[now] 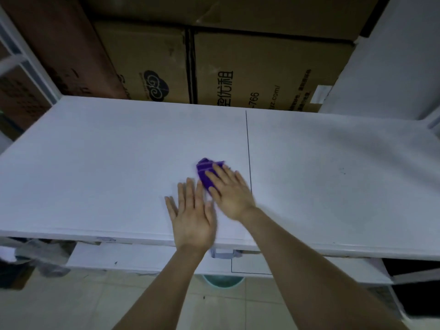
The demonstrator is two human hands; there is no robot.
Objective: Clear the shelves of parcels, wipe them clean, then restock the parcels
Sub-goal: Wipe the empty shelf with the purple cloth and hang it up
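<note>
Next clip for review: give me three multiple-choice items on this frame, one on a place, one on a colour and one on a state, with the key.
1. Where does the cloth lie on the shelf?
A. Just left of the seam
B. Far to the right of the seam
C. Hanging over the front edge

2. What colour is the cloth?
A. Green
B. Purple
C. Yellow

3. How is the left hand?
A. Curled in a fist
B. Holding a parcel
C. Flat on the shelf, fingers straight

Key:
1 A: the cloth sits under the right hand, close beside the dark seam line.
2 B: its visible part is purple with paler stripes.
3 C: the palm lies down on the bare shelf and holds nothing.
</note>
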